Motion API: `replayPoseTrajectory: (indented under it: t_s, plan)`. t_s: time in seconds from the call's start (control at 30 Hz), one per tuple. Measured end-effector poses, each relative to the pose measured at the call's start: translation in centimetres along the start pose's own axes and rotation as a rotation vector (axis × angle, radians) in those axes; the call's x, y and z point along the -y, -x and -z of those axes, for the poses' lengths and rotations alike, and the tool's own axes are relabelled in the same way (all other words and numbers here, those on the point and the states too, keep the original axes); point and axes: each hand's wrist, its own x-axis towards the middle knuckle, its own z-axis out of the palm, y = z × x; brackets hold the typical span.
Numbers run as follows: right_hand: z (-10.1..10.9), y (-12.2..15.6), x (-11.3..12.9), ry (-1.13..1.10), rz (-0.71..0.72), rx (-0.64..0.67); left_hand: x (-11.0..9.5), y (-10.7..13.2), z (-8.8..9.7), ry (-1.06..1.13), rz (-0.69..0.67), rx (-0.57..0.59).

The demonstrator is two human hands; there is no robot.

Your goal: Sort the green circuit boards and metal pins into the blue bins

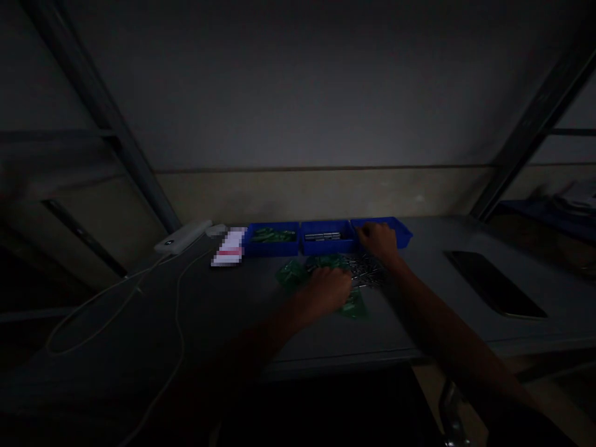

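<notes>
1. Left hand (331, 287), curled, over green plastic (291, 273) on the grey table (233, 310); whether it grips anything, I cannot tell;
2. Right hand (380, 241), curled, at the right blue bin (403, 234); its grip, too, I cannot tell;
3. Loose metal pins (367, 272) lie heaped between the hands; the middle blue bin (327, 247) holds metal rods (322, 236).

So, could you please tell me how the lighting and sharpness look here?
Head view: very dim, the lower left fading to near black; head view: the brightest patch, the panel, is pixelated; head view: the left post leans outward, perhaps wide-angle distortion; head view: left hand and right hand look soft, and individual pins are hard to separate.
</notes>
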Motion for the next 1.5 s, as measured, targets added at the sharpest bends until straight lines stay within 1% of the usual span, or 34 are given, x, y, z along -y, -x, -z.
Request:
replayPoseTrajectory:
  t_s: [0.17,0.3,0.4,0.47,0.53,0.6,0.67,0.73,0.83,0.93,1.1,1.23,1.37,1.5]
  plan:
    - [0.0,0.1,0.2,-0.01,-0.006,0.022,0.1,-0.2,0.2,0.037,0.0,-0.016]
    - [-0.3,0.0,0.1,-0.029,-0.013,0.021,-0.4,-0.2,0.2,0.02,-0.022,-0.002]
    - [-0.4,-0.1,-0.1,-0.062,-0.001,-0.023,-0.6,0.1,0.2,-0.006,-0.032,-0.001]
    - [-0.2,-0.1,0.1,-0.114,0.051,-0.089,-0.4,0.2,0.5,0.004,-0.01,-0.023]
    - [0.5,0.0,0.8,-0.215,0.137,-0.138,0.2,0.2,1.0,0.056,0.029,-0.068]
    - [1.3,0.5,1.8,-0.365,0.231,-0.118,1.4,-0.1,1.6,0.151,0.08,-0.135]
    - [2.0,1.1,3.0,-0.514,0.312,-0.024,2.8,-0.5,2.0,0.247,0.15,-0.231]
    - [2.5,1.8,4.0,-0.601,0.374,0.076,4.3,-0.9,2.2,0.309,0.208,-0.32]
    - [2.6,2.4,4.8,-0.656,0.417,0.164,5.7,-1.3,1.8,0.376,0.223,-0.471]
    - [2.4,2.4,4.7,-0.678,0.403,0.179,6.1,-1.5,1.3,0.435,0.191,-0.573]
    - [2.4,2.2,4.4,-0.756,0.36,0.166,5.6,-1.4,1.0,0.503,0.125,-0.651]
    - [2.6,2.3,4.5,-0.813,0.354,0.177,5.6,-1.3,1.2,0.439,0.088,-0.702]
    - [3.0,2.5,4.6,-0.793,0.409,0.101,5.7,-1.3,1.2,0.38,0.095,-0.732]
    - [3.0,2.6,4.5,-0.718,0.471,0.051,5.8,-1.4,0.8,0.362,0.13,-0.727]
